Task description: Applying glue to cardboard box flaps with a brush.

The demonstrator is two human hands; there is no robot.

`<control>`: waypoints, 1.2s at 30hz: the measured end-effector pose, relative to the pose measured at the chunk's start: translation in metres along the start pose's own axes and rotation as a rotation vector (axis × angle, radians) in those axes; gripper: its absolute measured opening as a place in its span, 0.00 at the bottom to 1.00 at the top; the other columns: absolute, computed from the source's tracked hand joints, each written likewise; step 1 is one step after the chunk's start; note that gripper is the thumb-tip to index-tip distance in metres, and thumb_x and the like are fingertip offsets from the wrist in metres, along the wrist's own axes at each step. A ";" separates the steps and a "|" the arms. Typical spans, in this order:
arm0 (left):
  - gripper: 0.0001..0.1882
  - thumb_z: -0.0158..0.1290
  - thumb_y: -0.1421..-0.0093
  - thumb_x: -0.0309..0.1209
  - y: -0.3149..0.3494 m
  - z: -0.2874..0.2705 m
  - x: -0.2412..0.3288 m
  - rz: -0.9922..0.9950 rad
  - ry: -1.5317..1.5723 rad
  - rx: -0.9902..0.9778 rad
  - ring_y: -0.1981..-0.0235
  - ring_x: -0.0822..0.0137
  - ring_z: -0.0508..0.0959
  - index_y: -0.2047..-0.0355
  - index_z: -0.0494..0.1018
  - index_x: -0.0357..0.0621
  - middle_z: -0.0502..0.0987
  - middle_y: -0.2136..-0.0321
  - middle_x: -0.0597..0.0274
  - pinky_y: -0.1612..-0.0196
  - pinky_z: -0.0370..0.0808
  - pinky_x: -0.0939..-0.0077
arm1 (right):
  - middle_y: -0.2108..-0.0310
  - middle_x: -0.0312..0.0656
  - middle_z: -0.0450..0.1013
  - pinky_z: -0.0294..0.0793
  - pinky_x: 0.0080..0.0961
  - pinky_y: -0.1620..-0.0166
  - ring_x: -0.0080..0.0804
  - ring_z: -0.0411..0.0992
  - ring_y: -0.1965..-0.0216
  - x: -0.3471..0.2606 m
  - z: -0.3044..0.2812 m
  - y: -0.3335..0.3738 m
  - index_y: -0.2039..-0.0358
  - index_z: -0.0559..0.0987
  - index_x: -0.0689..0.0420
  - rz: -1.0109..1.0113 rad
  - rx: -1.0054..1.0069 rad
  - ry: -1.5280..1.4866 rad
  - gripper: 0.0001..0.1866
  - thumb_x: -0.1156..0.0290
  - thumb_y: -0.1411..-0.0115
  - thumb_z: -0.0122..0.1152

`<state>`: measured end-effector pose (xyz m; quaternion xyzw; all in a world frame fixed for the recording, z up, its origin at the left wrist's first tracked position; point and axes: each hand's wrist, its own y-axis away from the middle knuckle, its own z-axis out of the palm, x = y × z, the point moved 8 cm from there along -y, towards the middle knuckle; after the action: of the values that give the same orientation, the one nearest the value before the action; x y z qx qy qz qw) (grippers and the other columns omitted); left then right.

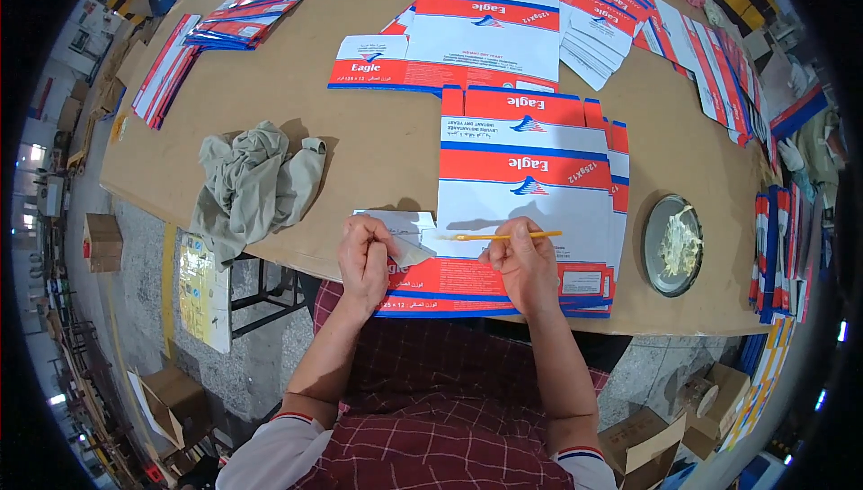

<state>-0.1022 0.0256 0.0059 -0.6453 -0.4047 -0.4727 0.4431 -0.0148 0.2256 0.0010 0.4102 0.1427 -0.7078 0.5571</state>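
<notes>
Work surface: a brown table [378, 171]. A stack of flat cartons [521, 195], white, red and blue, lies at its near edge, directly in front of the person.

Right hand [526, 265]: fingers closed in a pinch on the yellow handle of a brush [508, 236]. The brush lies nearly level over the top carton, its pale tip directed left toward the left hand. Contact between tip and board cannot be determined.

Left hand [366, 265]: fingers curled, thumb and forefinger together on a small pale flap [412, 244] at the left side of the stack. Whether the flap is joined to the top carton cannot be determined.

Dish [653, 240]: round, dark, shallow; located on the table to the right of the stack, apart from it. Contents: pale yellow paste [680, 245], heaped unevenly, with part of the dish floor exposed.

Floor containers: an open box [175, 403] at lower left and another open box [640, 447] at lower right; the contents of both are indistinct. A small box [104, 243] stands at far left.

A crumpled cloth [256, 186] rests on the table, left of the stack, partly overhanging the edge.
</notes>
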 end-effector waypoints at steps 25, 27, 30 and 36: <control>0.07 0.37 0.55 0.17 -0.001 0.001 -0.003 0.003 -0.015 -0.021 0.76 0.68 0.66 0.78 0.65 0.39 0.67 0.80 0.60 0.71 0.65 0.75 | 0.89 0.33 0.60 0.70 0.17 0.78 0.16 0.58 0.87 0.002 0.010 -0.008 0.79 0.68 0.57 0.041 0.092 0.418 0.14 0.63 0.39 0.46; 0.07 0.37 0.55 0.17 -0.001 0.001 -0.002 -0.004 -0.017 -0.023 0.76 0.68 0.65 0.78 0.65 0.39 0.67 0.80 0.60 0.70 0.65 0.75 | 0.89 0.33 0.60 0.69 0.17 0.79 0.16 0.56 0.88 0.003 0.016 -0.006 0.78 0.67 0.57 0.087 0.014 0.553 0.14 0.63 0.40 0.46; 0.07 0.37 0.55 0.17 -0.001 0.001 0.002 0.013 0.004 -0.041 0.74 0.67 0.66 0.77 0.65 0.39 0.67 0.78 0.60 0.67 0.65 0.75 | 0.89 0.33 0.58 0.67 0.19 0.80 0.15 0.55 0.88 0.004 0.002 -0.006 0.78 0.67 0.57 0.086 0.092 0.267 0.13 0.63 0.40 0.47; 0.13 0.40 0.56 0.17 -0.004 0.009 0.047 0.265 -0.117 -0.126 0.66 0.57 0.69 0.67 0.63 0.38 0.68 0.69 0.52 0.57 0.66 0.69 | 0.90 0.27 0.54 0.50 0.11 0.79 0.11 0.50 0.88 -0.002 -0.008 -0.002 0.82 0.60 0.47 0.037 0.128 -0.223 0.15 0.61 0.39 0.45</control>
<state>-0.0929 0.0398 0.0503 -0.7461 -0.3106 -0.3961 0.4359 -0.0132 0.2330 -0.0029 0.3663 0.0270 -0.7464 0.5550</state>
